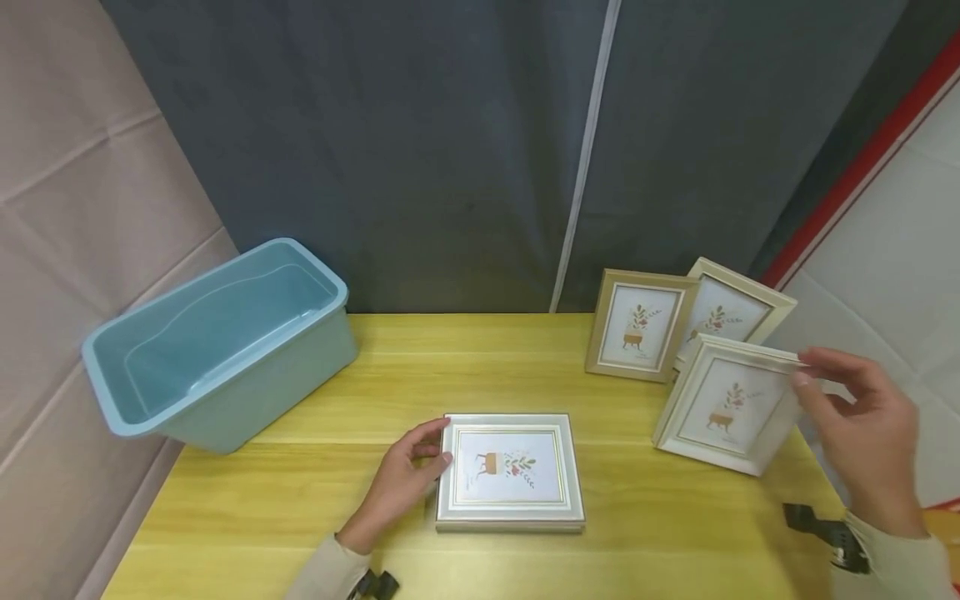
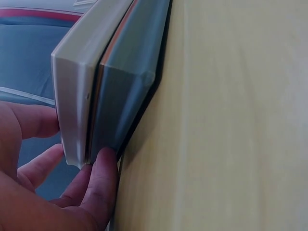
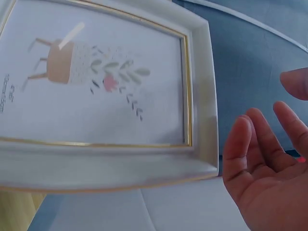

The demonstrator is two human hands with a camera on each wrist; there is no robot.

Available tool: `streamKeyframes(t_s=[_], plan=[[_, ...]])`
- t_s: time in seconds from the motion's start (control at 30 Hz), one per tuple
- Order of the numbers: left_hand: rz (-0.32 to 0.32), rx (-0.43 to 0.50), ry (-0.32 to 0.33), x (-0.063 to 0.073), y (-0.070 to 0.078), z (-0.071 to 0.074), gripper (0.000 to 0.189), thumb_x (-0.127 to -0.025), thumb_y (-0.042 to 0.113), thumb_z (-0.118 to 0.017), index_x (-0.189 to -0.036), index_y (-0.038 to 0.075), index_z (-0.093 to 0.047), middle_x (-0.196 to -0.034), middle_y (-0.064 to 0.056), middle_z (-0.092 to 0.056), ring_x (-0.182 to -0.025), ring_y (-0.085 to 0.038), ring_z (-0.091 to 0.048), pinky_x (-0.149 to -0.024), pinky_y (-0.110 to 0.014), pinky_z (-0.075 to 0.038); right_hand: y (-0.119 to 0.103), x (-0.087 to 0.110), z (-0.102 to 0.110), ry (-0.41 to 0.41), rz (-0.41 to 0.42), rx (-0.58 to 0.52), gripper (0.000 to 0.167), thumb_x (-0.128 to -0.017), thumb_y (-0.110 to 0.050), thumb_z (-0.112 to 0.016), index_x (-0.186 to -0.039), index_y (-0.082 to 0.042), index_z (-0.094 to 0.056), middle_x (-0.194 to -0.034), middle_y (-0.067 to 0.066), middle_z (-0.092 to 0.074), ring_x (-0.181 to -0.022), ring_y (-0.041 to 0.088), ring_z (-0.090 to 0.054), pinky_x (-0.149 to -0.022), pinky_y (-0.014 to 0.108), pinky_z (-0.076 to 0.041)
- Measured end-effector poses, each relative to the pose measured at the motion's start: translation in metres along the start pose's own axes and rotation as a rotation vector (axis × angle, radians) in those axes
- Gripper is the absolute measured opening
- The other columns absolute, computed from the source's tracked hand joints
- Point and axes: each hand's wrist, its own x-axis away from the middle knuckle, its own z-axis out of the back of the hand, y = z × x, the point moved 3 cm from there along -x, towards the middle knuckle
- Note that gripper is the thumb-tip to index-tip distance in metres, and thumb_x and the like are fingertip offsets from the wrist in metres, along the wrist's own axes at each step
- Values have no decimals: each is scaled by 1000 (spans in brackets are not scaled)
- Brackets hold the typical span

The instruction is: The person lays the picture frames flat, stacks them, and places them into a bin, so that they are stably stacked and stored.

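Note:
Two white picture frames (image 1: 510,523) lie flat, one on the other, near the table's middle. At their left edge my left hand (image 1: 405,479) rests its fingertips against the sides; the left wrist view shows the fingers (image 2: 102,178) touching the stacked edges. On the right, a white picture frame (image 1: 731,408) with a potted-plant print stands tilted, a second edge showing behind it. My right hand (image 1: 862,425) is at its upper right corner. In the right wrist view the fingers are spread, with a gap between them and the frame (image 3: 204,96).
Behind the tilted frame stand a tan picture frame (image 1: 600,333) and a cream picture frame (image 1: 776,312), partly overlapping. A blue plastic bin (image 1: 300,367) sits at the table's left. Grey cloth (image 1: 420,167) hangs along the back edge of the wooden table (image 1: 300,483).

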Motion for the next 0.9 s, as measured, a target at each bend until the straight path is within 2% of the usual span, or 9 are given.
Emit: streamKeyframes(t_s=[0.13,0.27,0.4,0.53,0.67,0.83,0.9], plan=[[4,11,0,0,-1,1,50,-98,17,-76,-144,29,-63,-134,-6,-67,-117,-26,-63,-81,-27,-60,7,-3,6,48,-13,15,37,-91,6,-75,-128,3,-72,-112,-21,-73,-99,-3,-65,-78,1,-50],[11,16,0,0,-2,1,50,-97,17,-77,-144,28,-64,-133,-7,-67,-116,-26,-63,-83,-28,-59,14,-5,12,84,-36,29,35,-90,5,-75,-125,-3,-75,-112,-21,-73,-95,-6,-65,-78,0,-49],[13,19,-4,0,-3,1,50,-97,17,-77,-144,28,-64,-132,-6,-68,-116,-25,-63,-84,-29,-59,24,-7,14,79,-81,72,38,-90,2,-76,-128,-5,-75,-113,-27,-68,-99,-9,-62,-78,-1,-47],[12,28,-6,0,-3,0,49,-97,16,-77,-143,28,-64,-130,-7,-68,-115,-25,-64,-83,-29,-60,37,-7,12,30,-163,93,45,-91,2,-76,-134,-8,-72,-122,-26,-62,-109,-8,-58,-80,-2,-47],[13,30,-11,-1,-3,0,49,-97,15,-77,-142,29,-64,-134,-8,-66,-113,-25,-64,-82,-28,-60,48,-7,9,-18,-174,92,51,-90,4,-77,-139,-9,-70,-128,-25,-59,-111,-9,-57,-81,-2,-46],[18,36,-17,-2,-3,0,49,-97,15,-77,-142,30,-64,-137,-9,-64,-113,-24,-64,-82,-28,-61,60,-7,7,-133,-124,66,56,-94,5,-72,-146,-15,-64,-125,-29,-59,-102,-13,-59,-76,-1,-47],[19,42,-20,-2,-2,0,49,-97,16,-77,-142,30,-64,-137,-9,-64,-114,-25,-64,-82,-28,-61,64,-8,5,-178,-72,55,58,-96,7,-68,-149,-14,-60,-124,-29,-60,-101,-13,-59,-75,0,-48]])
